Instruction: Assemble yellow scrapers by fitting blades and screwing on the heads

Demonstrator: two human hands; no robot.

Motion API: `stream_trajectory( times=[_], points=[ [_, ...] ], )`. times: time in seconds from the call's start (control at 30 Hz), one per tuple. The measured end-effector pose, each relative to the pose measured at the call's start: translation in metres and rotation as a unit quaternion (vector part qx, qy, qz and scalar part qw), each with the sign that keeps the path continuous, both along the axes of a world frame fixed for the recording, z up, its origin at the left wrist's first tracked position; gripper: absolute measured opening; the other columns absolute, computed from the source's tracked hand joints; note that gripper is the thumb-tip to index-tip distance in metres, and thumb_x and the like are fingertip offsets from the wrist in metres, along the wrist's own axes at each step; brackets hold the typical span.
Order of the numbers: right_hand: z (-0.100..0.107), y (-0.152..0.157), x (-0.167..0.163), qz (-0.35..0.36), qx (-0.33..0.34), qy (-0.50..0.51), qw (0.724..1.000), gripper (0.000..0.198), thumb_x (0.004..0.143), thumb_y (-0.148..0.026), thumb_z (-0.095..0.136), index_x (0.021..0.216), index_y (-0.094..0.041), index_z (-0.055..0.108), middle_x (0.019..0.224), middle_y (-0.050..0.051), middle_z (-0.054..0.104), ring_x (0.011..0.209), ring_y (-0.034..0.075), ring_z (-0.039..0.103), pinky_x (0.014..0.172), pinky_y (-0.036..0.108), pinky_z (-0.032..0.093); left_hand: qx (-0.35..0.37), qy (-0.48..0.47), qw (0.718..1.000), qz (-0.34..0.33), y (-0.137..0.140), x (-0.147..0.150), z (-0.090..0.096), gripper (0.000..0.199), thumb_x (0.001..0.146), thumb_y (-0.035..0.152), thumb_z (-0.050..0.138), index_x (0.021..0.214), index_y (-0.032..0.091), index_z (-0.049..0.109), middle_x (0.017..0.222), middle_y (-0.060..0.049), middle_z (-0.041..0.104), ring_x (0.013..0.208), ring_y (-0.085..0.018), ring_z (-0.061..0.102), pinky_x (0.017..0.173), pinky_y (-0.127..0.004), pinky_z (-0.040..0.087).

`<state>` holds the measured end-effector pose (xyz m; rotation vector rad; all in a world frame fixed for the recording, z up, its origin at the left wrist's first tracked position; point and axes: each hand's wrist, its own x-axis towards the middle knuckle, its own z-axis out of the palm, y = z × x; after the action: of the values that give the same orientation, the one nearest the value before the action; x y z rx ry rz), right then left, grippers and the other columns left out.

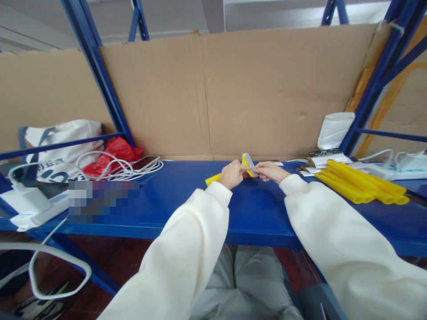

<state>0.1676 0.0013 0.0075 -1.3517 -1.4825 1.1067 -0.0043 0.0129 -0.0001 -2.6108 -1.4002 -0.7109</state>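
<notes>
Over the middle of the blue shelf, my left hand (pixel 232 174) and my right hand (pixel 269 171) are close together. Between them is a small yellow-and-grey piece (pixel 248 161), tilted up; its exact kind is too small to make out. My left fingers are closed on its yellow side, while my right fingertips pinch at its grey edge. A yellow strip or tube end (pixel 212 179) shows beside my left hand, partly hidden by it; whether it joins the piece I cannot tell. A dark reddish spot under the piece is unclear.
Several yellow tubes (pixel 362 182) lie stacked at right, beside small black-and-white packets (pixel 328 158) and a white pouch (pixel 335 130). On the left are coiled white cables (pixel 133 168), a red plastic bag (pixel 122 151), a cloth bag (pixel 66 146) and a power strip (pixel 50 206). Cardboard (pixel 260 98) stands behind.
</notes>
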Motion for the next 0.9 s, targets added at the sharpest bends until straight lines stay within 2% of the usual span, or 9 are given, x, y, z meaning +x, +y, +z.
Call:
stream_trajectory(
  times=[0.2,0.5,0.73,0.9],
  points=[
    [0.0021,-0.0016,-0.0021,-0.006,0.003,0.009,1.000,0.022,0.090,-0.015,0.053,0.069,-0.015,0.052,0.046,-0.006,0.042,0.037,0.002,0.030,0.036,0.014,0.020,-0.003,-0.024,1.000,-0.004,-0.0027,0.0014,0.0008,0.043,0.092,0.017,0.047,0.127,0.034,0.063,0.105,-0.005,0.061,0.102,-0.018,0.061,0.089,-0.027,0.048],
    [0.0006,-0.0009,-0.0021,0.001,0.023,-0.007,1.000,0.022,0.092,-0.022,0.051,0.071,-0.017,0.048,0.046,-0.006,0.042,0.038,0.003,0.031,0.037,0.014,0.022,-0.001,-0.032,0.999,-0.020,-0.0064,0.0022,0.0027,0.045,0.092,0.017,0.048,0.131,0.035,0.060,0.112,-0.004,0.063,0.106,-0.018,0.061,0.094,-0.028,0.047],
    [0.0042,-0.0025,-0.0051,-0.044,0.013,0.003,0.999,0.019,0.081,-0.016,0.055,0.064,-0.018,0.047,0.040,-0.007,0.035,0.036,0.005,0.029,0.036,0.018,0.017,-0.017,-0.021,0.999,-0.031,-0.0077,0.0045,0.0036,0.043,0.092,0.019,0.048,0.129,0.035,0.062,0.109,-0.004,0.064,0.105,-0.019,0.061,0.094,-0.029,0.047],
    [0.0017,0.0044,-0.0047,-0.096,0.022,0.023,0.995,0.017,0.078,-0.015,0.051,0.062,-0.018,0.049,0.041,-0.005,0.040,0.037,0.007,0.031,0.037,0.021,0.021,-0.021,-0.007,0.997,-0.071,-0.0077,0.0092,0.0016,0.041,0.092,0.020,0.048,0.128,0.032,0.063,0.107,-0.005,0.064,0.105,-0.019,0.061,0.094,-0.029,0.047]
  ],
)
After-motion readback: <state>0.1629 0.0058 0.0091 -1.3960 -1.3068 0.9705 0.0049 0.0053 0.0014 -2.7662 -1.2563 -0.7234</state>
